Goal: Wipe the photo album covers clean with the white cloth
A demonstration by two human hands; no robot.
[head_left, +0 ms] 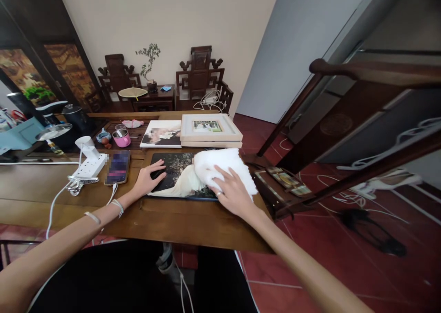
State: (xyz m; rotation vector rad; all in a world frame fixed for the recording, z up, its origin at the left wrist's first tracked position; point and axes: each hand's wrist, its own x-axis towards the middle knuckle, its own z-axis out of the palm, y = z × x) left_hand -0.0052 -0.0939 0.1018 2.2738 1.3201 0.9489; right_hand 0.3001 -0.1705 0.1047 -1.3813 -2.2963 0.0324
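A dark photo album or photo panel [181, 180], printed with a pale gown against dark foliage, lies flat on the wooden table. My left hand [149, 179] rests on its left edge with fingers spread, holding nothing. Over its right part lies a white cloth [229, 160], rumpled, with torn-looking or fluffy edges. My right hand [231, 189] has bent fingers pressed into that cloth, gripping it against the cover. The cloth hides the right side of the picture.
Behind lie stacked framed photos [212, 129] and another photo book [160, 133]. To the left are a phone [117, 167], a power strip [91, 166], a pink cup [121, 138] and a black kettle [74, 117]. A wooden chair [310, 120] stands on the right.
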